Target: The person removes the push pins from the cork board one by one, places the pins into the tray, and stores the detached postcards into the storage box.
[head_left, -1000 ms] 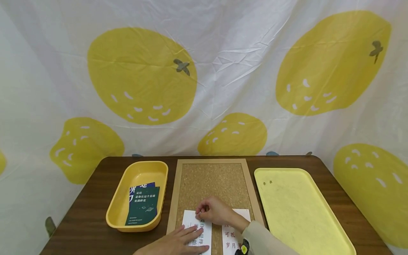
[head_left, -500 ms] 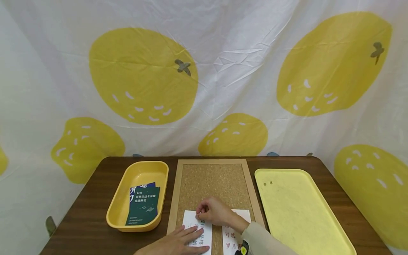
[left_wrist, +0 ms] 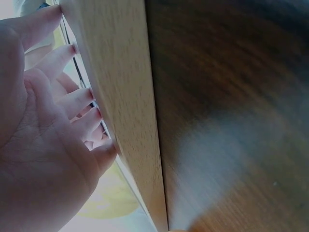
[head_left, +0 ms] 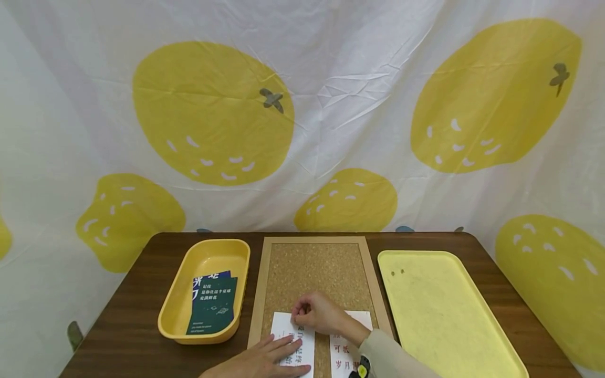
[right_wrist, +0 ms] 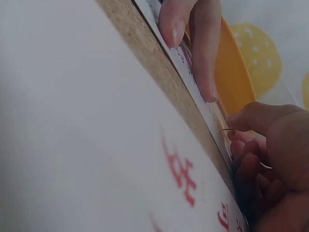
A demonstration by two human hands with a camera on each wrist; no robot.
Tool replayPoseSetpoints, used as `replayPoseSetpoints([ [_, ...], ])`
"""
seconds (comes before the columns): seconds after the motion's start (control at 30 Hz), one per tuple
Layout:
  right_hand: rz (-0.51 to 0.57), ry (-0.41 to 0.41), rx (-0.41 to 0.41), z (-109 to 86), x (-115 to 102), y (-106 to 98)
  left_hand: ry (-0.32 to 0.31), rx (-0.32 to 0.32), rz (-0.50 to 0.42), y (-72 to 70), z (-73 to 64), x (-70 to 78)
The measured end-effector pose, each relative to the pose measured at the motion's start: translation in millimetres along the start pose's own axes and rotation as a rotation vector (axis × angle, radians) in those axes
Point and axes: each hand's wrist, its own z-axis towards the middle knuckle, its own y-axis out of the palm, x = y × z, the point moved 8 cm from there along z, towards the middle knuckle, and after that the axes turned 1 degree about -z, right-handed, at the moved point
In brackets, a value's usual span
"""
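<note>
A white card point(head_left: 307, 356) with dark lettering lies on the cork board point(head_left: 314, 270). My left hand point(head_left: 260, 359) rests on this card with its fingers spread, and in the left wrist view the fingertips point(left_wrist: 82, 94) reach over the wooden frame. At the card's upper part, my right hand point(head_left: 321, 315) pinches a small pin point(right_wrist: 228, 129) between thumb and forefinger. Its thin shaft points at the card; the head is hidden by the fingers. Another white card point(head_left: 340, 362), with red lettering, lies to the right, partly under my right wrist.
To the left stands a yellow basket point(head_left: 165, 310) holding a green card point(head_left: 212, 307) over a blue one. A pale yellow tray point(head_left: 449, 310) on the right bears two tiny brownish items point(head_left: 393, 273) near its far left corner. Everything sits on a dark wooden table point(head_left: 127, 341).
</note>
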Motion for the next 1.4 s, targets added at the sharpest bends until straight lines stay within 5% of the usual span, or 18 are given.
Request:
replayPoseSetpoints([
  [0.77, 0.083, -0.001, 0.047, -2.6, -0.4, -5.1, -0.01, 0.012, -0.008, 2.1, 0.0, 0.6],
  [1.4, 0.215, 0.015, 0.008, -1.2, 1.6, -2.8, 0.0, 0.002, 0.009, 1.1, -1.2, 1.0],
])
